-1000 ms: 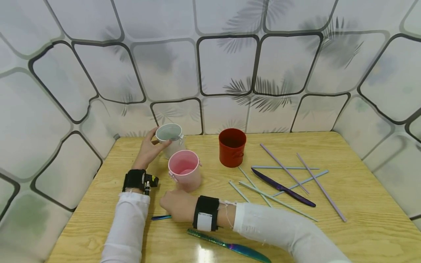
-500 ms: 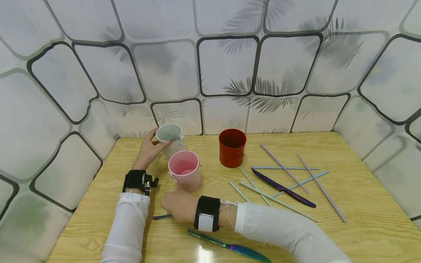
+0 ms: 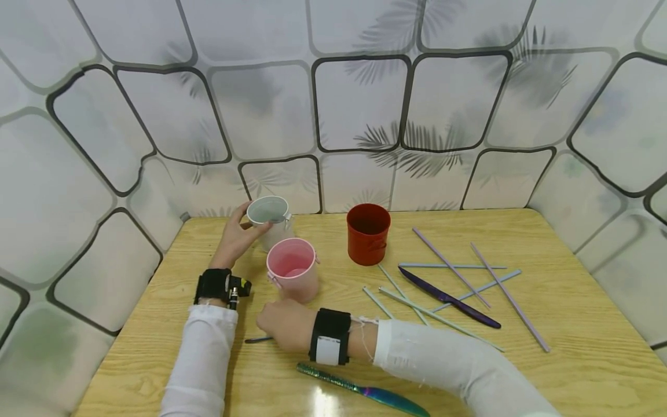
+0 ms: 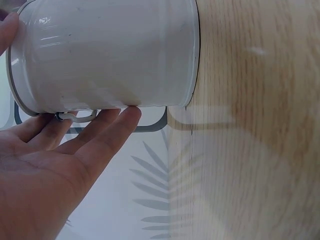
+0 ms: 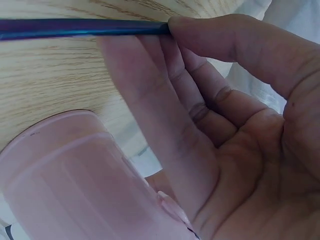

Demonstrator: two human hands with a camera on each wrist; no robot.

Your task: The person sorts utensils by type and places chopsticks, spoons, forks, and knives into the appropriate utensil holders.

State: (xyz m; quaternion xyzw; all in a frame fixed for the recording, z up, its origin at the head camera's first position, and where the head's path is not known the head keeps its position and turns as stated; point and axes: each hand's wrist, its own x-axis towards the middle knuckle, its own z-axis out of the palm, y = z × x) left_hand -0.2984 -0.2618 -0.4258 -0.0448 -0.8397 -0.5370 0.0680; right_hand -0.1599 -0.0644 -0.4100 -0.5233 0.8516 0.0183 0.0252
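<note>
At the back left stands a white bucket (image 3: 270,223) with small side lugs; my left hand (image 3: 237,237) holds it, thumb and fingers on opposite sides. In the left wrist view, the fingers of the left hand (image 4: 55,165) lie along the white bucket's (image 4: 110,55) side. Just in front of it is a pink bucket (image 3: 294,278). My right hand (image 3: 286,327) is near the pink bucket and pinches a thin, shiny blue-purple utensil (image 5: 85,28) between thumb and fingers. Its end (image 3: 257,340) points left, above the table or on it, I cannot tell; its kind is hidden.
A red bucket (image 3: 367,237) stands right of the pink one. Several thin straws (image 3: 513,298) lie crossed on the right, with a purple knife (image 3: 448,297) among them. An iridescent green-blue knife (image 3: 359,388) lies near the front. Patterned cloth walls (image 3: 359,104) border the table.
My right hand has shifted very slightly right, and the utensil's visible end moved right and slightly up, looking darker and thinner. The left hand and white bucket have stayed put.
</note>
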